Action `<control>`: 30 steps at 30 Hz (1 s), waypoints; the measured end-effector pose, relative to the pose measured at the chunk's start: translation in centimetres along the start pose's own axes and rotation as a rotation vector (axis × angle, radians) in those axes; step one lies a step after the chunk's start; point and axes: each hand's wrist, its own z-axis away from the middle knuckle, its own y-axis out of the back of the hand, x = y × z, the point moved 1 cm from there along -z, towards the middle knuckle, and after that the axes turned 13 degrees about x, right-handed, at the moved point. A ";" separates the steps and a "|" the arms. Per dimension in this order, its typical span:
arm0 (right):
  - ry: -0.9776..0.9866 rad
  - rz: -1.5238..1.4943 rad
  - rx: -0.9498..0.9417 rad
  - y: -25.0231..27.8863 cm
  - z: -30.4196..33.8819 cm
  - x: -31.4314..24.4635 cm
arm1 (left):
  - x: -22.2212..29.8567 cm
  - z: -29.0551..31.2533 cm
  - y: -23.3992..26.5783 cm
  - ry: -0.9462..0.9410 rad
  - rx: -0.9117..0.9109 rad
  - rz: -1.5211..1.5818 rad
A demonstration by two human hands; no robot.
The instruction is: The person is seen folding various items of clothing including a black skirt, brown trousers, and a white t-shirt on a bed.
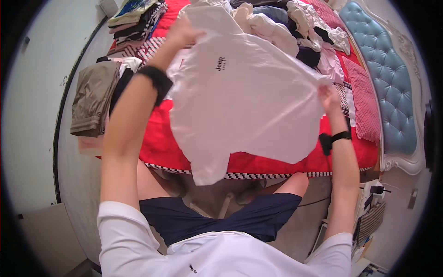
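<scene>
A white T-shirt (249, 97) with a small dark print hangs spread out between my hands, over the near part of the bed. My left hand (184, 35), a little blurred, is closed on its far left edge. Around the shirt's right edge the fingers of my right hand (328, 99) are pinched. One sleeve dangles past the bed's front edge toward my knees. The cloth between the hands is fairly taut, and its far end overlaps other garments.
Folded clothes (134, 21) are stacked at the far left of the red bed cover (159, 127). Nearer stands a pile topped by brown trousers (94, 92). Loose clothes (272, 30) lie heaped at the back. A blue tufted headboard (385, 78) borders the right.
</scene>
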 end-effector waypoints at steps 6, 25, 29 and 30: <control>1.062 1.032 -0.694 5.6 16.4 18.3 | 1.6 27.2 -6.4 -0.301 -0.471 -0.042; 1.472 1.279 -1.105 7.0 29.8 28.9 | -2.3 37.6 -4.6 -0.571 -0.345 -0.296; 1.148 1.053 -1.127 7.6 30.5 28.0 | -2.8 38.3 -3.7 -0.659 -0.373 -0.254; 1.026 0.981 -1.112 7.7 30.7 27.6 | -3.0 38.6 -3.5 -0.698 -0.423 -0.243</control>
